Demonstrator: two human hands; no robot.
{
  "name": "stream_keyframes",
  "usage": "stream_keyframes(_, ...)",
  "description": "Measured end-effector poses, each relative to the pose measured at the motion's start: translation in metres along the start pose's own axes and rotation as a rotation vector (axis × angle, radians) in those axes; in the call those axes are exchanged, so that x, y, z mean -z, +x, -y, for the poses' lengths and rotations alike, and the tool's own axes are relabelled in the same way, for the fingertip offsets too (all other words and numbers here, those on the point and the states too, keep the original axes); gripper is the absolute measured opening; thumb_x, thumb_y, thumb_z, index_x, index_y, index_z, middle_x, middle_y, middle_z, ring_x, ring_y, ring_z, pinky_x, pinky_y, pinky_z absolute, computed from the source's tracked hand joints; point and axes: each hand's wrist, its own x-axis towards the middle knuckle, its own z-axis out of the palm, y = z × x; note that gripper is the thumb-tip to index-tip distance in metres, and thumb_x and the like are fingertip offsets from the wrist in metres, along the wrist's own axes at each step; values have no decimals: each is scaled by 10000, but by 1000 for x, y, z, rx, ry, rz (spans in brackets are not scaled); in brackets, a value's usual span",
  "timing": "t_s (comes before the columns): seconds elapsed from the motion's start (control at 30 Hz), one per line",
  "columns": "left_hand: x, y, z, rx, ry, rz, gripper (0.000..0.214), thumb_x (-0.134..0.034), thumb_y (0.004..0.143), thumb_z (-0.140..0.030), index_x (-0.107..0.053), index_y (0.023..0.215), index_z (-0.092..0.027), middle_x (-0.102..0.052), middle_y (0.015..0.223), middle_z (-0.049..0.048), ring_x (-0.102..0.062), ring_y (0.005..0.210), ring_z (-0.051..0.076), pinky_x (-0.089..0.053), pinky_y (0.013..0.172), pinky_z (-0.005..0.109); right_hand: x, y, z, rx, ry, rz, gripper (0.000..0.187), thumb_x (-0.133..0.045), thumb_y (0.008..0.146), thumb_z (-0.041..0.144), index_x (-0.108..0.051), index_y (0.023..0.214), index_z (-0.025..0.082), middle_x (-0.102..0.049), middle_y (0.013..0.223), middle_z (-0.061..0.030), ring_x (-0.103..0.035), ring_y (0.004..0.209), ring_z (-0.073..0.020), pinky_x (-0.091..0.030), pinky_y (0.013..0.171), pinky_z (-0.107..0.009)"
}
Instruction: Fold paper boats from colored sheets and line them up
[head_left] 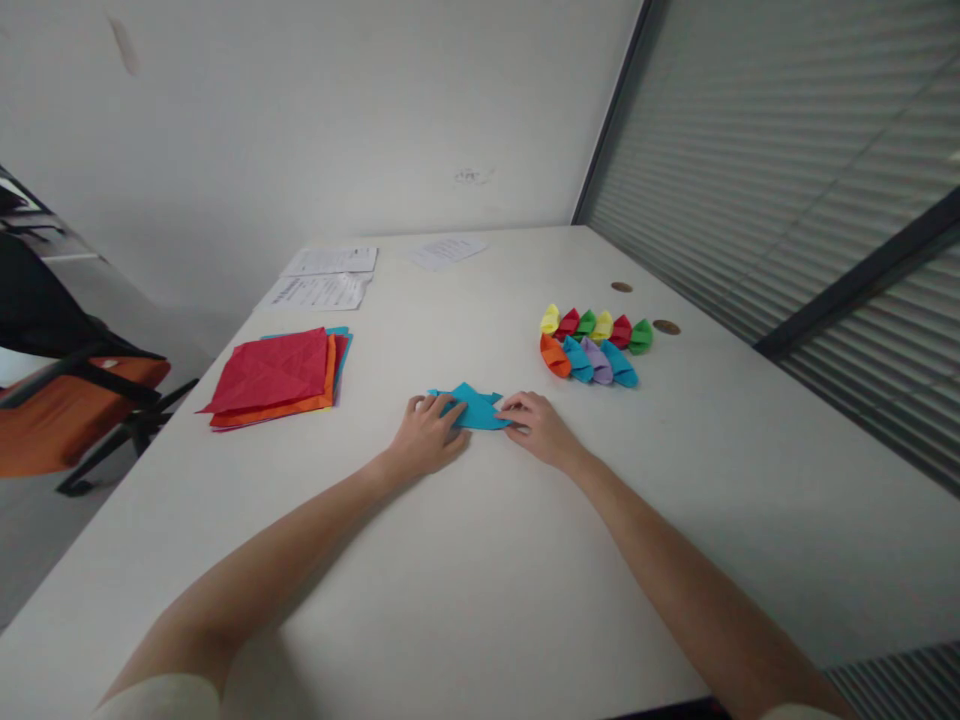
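Observation:
A partly folded blue sheet of paper [474, 406] lies on the white table [480, 560] in front of me. My left hand [427, 435] rests on its left end with the fingers pressing down flat. My right hand [536, 425] holds the right end, its fingertips pinched on the paper's edge. Both forearms reach in from the bottom of the view.
A stack of coloured paper squares [279, 378], red on top, lies to the left. Several folded paper pieces [594, 345] in two rows sit to the right, near two round cable holes [666, 327]. Printed sheets [324, 280] lie at the far edge. An orange chair [67, 405] stands left of the table.

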Motion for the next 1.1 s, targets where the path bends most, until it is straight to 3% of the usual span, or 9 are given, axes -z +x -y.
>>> stream_keyframes(0.17, -2, 3, 14, -55, -89, -6, 457, -497, 902, -455, -566, 1275, -199, -597, 1267, 129, -575, 1120, 280, -375, 1026, 488, 4, 0, 0, -33, -67, -66, 116, -643, 842, 156, -722, 885, 229, -661, 905, -57, -580, 856, -212, -434, 774, -374)
stream_keyframes(0.3, -6, 5, 30, -123, -200, -34, 489, -554, 882, -385, -527, 1325, -178, -588, 1311, 135, -554, 1196, 263, -409, 1039, 440, 5, -1, -5, -140, -24, -162, 119, -606, 859, 154, -706, 884, 213, -654, 893, -60, -605, 845, -208, -463, 777, -362)
stream_keyframes(0.5, -10, 7, 36, -128, -242, -105, 407, -532, 876, -186, -564, 1282, -193, -652, 1228, 133, -611, 1129, 245, -478, 964, 446, 7, -1, -8, -239, 83, -182, 121, -579, 848, 137, -678, 873, 201, -633, 880, -59, -618, 836, -206, -489, 784, -357)
stream_keyframes(0.8, -16, 7, 39, -212, -185, -85, 315, -483, 896, -127, -657, 1154, -171, -687, 1150, 123, -636, 1059, 230, -503, 911, 419, 7, 0, 2, -61, -208, -44, 213, -622, 853, 148, -724, 998, 267, -677, 1039, -56, -523, 986, -253, -401, 833, -413)
stream_keyframes(0.93, -14, 7, 39, -202, -134, -44, 301, -500, 894, -138, -674, 1133, -190, -685, 1132, 114, -619, 1044, 239, -492, 877, 419, 3, -1, -3, -32, -201, 13, 187, -612, 880, 172, -741, 979, 265, -699, 980, -49, -527, 946, -239, -392, 803, -398)
stream_keyframes(1.1, -10, 7, 37, -176, -127, -25, 330, -503, 870, -122, -670, 1142, -203, -683, 1136, 93, -607, 1035, 231, -473, 870, 397, 2, -3, -8, -66, -126, -13, 174, -583, 907, 200, -745, 943, 253, -701, 950, -52, -549, 912, -221, -400, 788, -379)
